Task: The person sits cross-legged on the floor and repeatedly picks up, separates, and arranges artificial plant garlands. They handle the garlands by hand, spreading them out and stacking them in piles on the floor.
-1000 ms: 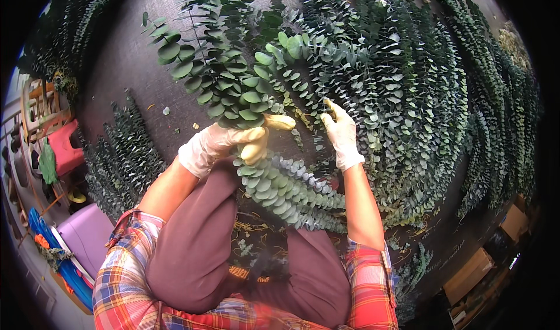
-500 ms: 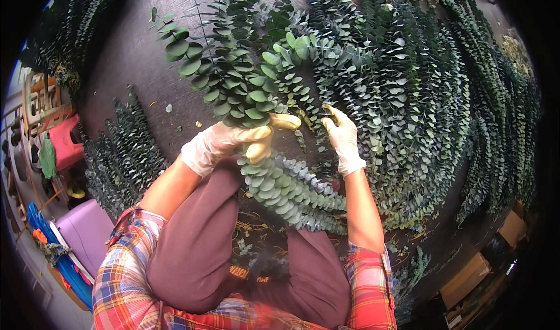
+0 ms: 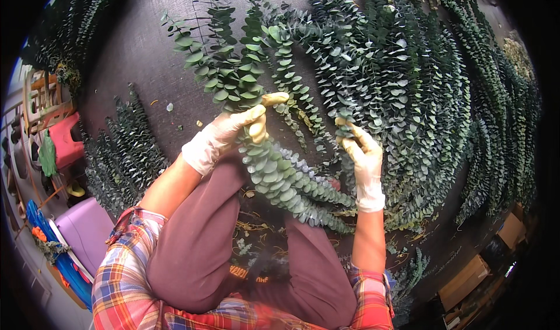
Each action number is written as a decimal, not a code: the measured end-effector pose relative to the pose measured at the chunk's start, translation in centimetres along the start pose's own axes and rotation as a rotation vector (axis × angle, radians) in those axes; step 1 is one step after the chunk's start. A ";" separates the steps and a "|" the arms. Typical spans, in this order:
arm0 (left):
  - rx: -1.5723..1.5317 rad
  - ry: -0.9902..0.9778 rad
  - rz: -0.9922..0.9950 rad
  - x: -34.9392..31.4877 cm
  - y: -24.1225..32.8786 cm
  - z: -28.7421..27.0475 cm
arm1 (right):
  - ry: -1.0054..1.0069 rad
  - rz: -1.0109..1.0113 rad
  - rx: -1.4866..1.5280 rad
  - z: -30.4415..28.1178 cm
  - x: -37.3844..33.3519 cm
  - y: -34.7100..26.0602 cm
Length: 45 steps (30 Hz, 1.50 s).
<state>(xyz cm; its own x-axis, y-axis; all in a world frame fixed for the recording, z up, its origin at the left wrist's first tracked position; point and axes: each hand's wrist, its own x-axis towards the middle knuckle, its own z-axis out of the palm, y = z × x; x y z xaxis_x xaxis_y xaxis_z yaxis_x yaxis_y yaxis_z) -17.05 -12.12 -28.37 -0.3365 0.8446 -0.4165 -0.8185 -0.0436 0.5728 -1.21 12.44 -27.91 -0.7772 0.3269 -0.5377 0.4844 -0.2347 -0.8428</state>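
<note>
My left hand [image 3: 239,123], in a pale glove with yellow fingertips, is closed round a bunch of eucalyptus stems [image 3: 271,169]. Leafy tops of that bunch fan out above the fist, and its lower part curves down to the right across my knees. Gloved the same way, my right hand [image 3: 361,152] pinches a eucalyptus sprig [image 3: 345,120] at the left edge of a broad eucalyptus pile [image 3: 402,108]. The leaves partly hide the fingertips and the stem between them.
More eucalyptus [image 3: 125,152] lies to the left on the dark ground sheet [image 3: 146,56]. Beyond it are a red stool [image 3: 65,140] and a purple box [image 3: 86,234]. Cardboard boxes [image 3: 464,281] stand at the lower right. Scraps of stem are scattered before my knees.
My right hand has moved right and slightly nearer, its fingers now closed on a sprig. The bunch in my left hand has shifted a little left, its leafy tops swinging.
</note>
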 end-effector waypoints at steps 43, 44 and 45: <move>-0.408 0.632 -0.003 -1.6 -2.7 -3.0 | 0.030 -0.421 -0.672 6.2 7.7 3.7; -0.458 0.658 -0.024 -1.5 -2.5 -3.3 | -0.028 -0.317 -0.690 5.1 6.8 2.8; -0.440 0.664 -0.029 -1.6 -2.4 -3.3 | -0.086 -0.211 -0.708 4.4 5.4 0.7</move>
<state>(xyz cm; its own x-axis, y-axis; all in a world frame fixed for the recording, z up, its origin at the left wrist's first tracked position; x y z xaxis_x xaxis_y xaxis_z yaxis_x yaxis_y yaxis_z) -16.05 -15.13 -31.41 -0.4062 0.3599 -0.8399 -0.8932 -0.3504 0.2818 -6.84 9.98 -31.30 -0.8969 0.2197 -0.3838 0.4418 0.4811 -0.7572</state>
